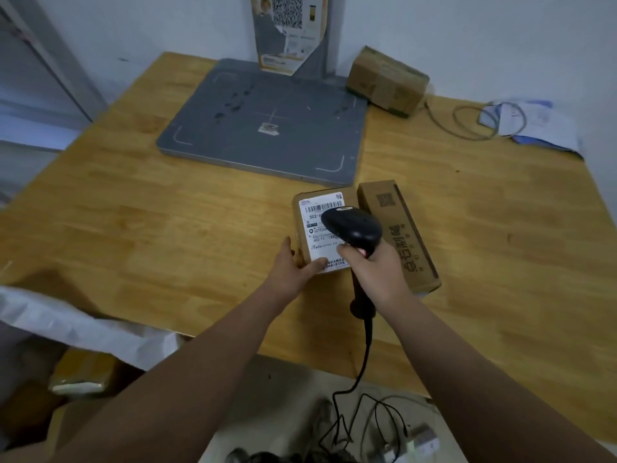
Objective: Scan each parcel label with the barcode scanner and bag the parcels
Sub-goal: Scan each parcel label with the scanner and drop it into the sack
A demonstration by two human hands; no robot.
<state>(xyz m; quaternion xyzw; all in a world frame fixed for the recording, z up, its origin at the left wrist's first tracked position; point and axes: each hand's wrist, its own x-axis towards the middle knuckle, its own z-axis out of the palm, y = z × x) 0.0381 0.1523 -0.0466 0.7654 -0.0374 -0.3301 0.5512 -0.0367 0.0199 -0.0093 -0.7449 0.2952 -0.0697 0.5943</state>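
A small cardboard parcel (305, 228) with a white barcode label (317, 212) lies on the wooden table (167, 222). My left hand (293, 265) grips the parcel's near left corner, thumb on the label. In my right hand (377, 269) is a black barcode scanner (354, 227), its head hovering over the label and hiding part of it. The scanner cable (362, 369) hangs off the table's front edge. A long narrow cardboard box (400, 235) lies touching the parcel's right side. A white bag (76, 325) lies open at the lower left.
A grey scale platform (263, 118) sits at the back of the table. A third cardboard box (387, 80) rests at the back right, next to a looped cable (487, 121) and papers (534, 125). Wrapped parcels (80, 372) and loose cables (384, 426) lie below the front edge.
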